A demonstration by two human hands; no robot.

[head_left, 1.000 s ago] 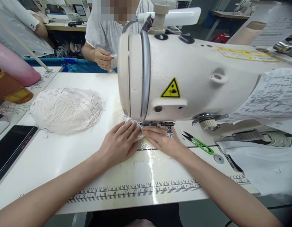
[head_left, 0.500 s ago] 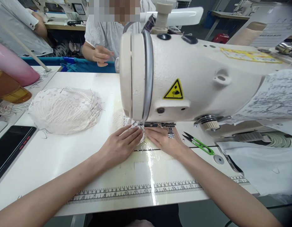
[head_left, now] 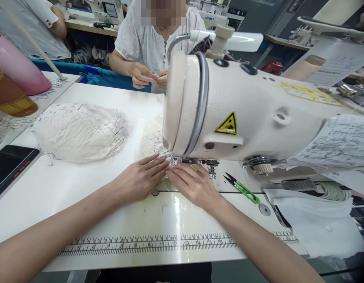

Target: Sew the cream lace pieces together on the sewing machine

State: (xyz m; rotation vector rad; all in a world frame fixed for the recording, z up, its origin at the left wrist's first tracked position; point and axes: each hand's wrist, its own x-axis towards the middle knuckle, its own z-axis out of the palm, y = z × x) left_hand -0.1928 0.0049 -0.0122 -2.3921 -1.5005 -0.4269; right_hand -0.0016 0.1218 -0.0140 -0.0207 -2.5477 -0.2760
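Observation:
White lace fabric (head_left: 152,146) lies partly under the head of a sewing machine (head_left: 199,102), near its presser foot (head_left: 193,160). My left hand (head_left: 142,176) rests palm down on the lace, fingers stretched out side by side. Close against it, in front of the presser foot, my right hand (head_left: 195,182) has its thumb and fingertips drawn together at the lace edge. The fingertips of both hands almost meet. Part of the lace is hidden beneath my hands and the machine head.
On the left lie a bundle of lace pieces (head_left: 81,133) and a phone (head_left: 12,169). Green thread snips (head_left: 242,188) and a bobbin (head_left: 264,210) lie right of my right hand. A printed ruler (head_left: 149,243) runs along the front edge. Across the table sits a person (head_left: 158,51).
My right hand has moved left, out from beside the presser foot to in front of it. My left hand has shifted slightly left. The person opposite has brought both hands together. The view has shifted.

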